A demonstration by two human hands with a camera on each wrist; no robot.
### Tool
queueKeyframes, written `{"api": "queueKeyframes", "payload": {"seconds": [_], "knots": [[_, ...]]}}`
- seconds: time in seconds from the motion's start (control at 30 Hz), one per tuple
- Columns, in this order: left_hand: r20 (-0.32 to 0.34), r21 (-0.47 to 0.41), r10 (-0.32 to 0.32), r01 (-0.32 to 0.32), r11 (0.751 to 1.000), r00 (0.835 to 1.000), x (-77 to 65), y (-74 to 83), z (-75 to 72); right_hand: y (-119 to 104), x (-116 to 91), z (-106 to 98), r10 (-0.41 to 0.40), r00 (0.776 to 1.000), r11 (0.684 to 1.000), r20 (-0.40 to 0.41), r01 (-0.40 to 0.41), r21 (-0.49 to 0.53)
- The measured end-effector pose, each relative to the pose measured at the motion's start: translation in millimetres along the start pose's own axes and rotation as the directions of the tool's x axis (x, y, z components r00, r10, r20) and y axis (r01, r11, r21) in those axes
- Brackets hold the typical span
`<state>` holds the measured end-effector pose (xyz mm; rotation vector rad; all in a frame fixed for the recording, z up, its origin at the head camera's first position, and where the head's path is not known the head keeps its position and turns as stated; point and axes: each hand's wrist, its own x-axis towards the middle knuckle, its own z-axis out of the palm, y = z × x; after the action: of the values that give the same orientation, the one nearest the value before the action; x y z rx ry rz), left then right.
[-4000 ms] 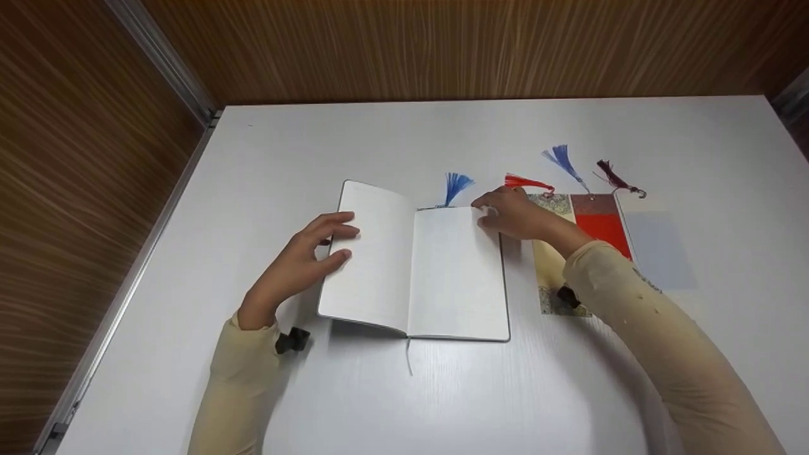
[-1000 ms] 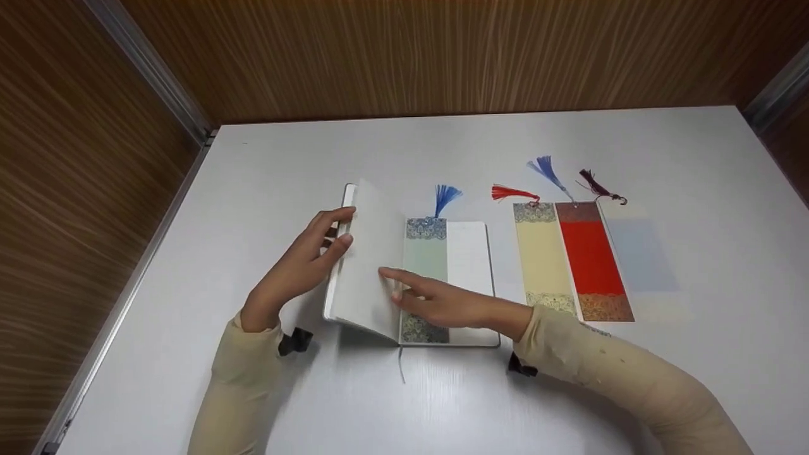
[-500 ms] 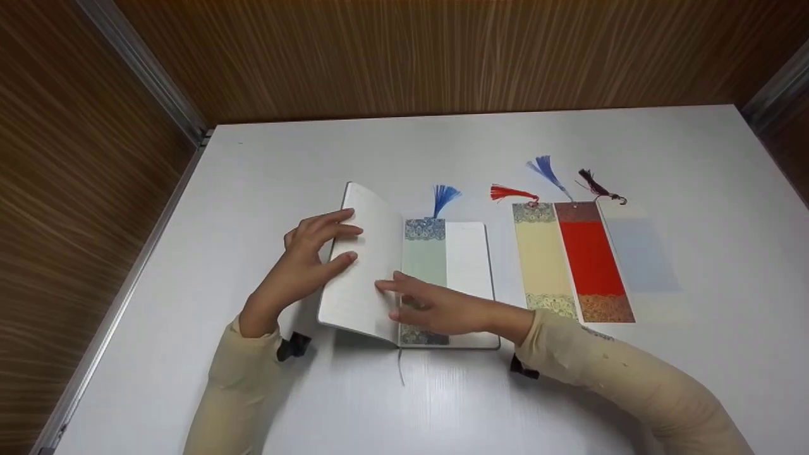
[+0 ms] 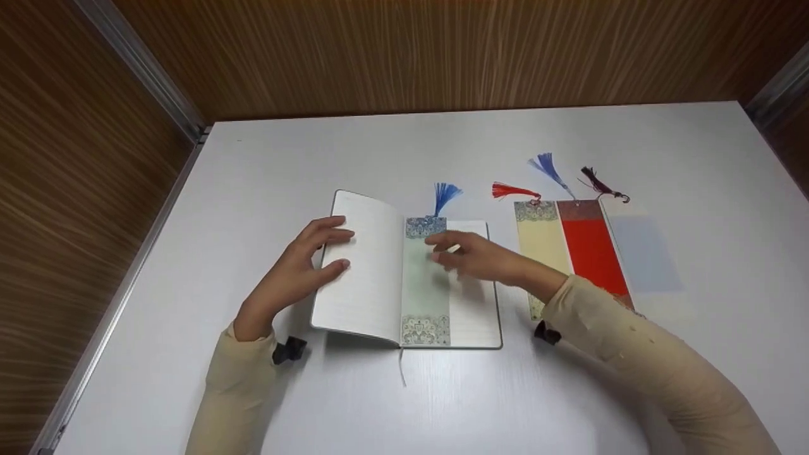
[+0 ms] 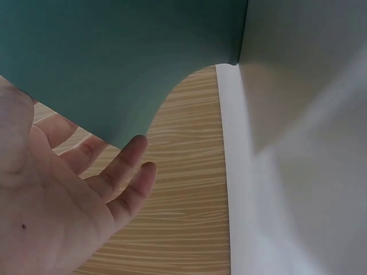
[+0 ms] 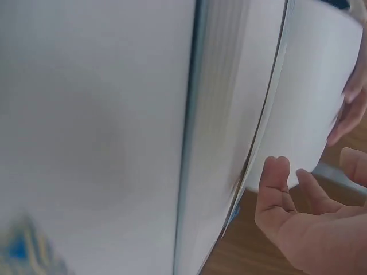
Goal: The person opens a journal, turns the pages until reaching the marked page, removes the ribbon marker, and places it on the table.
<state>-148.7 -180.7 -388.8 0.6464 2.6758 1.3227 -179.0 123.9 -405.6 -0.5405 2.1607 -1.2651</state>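
Observation:
An open notebook [image 4: 370, 278] lies in the middle of the table, its left side raised. My left hand [image 4: 284, 272] holds that side by the outer edge, thumb and two fingertips over the page. In the left wrist view, the green cover [image 5: 126, 63] hangs above the palm and loosely curled fingers. A pale green bookmark [image 4: 425, 297] with patterned ends and a blue tassel [image 4: 446, 196] rests on the right page beside the fold. Over it hovers my right hand [image 4: 483, 258], fingers loosely bent and holding nothing; the right wrist view shows its fingertips apart.
Right of the notebook lie a cream bookmark [image 4: 537, 253] with a red tassel [image 4: 513, 191], a red bookmark [image 4: 591, 253] and a pale blue one [image 4: 644, 253]. My right sleeve covers their lower ends partly. Wood-grain panels [image 4: 442, 57] stand behind and left of the white table [image 4: 354, 404].
Pages once covering the green bookmark have been turned left, uncovering it. My right hand has moved off the left page, up and rightward. My left hand keeps holding the left side, now lowered slightly.

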Motion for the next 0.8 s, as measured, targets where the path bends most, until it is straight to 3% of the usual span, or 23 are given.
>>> {"api": "queueKeyframes", "payload": {"seconds": [0.27, 0.8], "knots": [[0.012, -0.005, -0.008, 0.009, 1.000, 1.000, 0.0, -3.7, -1.2, 6.3, 17.1, -31.6, 0.197, 0.980, 0.979, -0.002, -0.197, 0.050], [0.020, -0.038, -0.037, 0.038, 0.999, 0.999, -1.8, -9.4, -0.6, 21.1, 47.1, -40.2, 0.225, 0.974, 0.966, -0.029, -0.227, -0.127]]}}
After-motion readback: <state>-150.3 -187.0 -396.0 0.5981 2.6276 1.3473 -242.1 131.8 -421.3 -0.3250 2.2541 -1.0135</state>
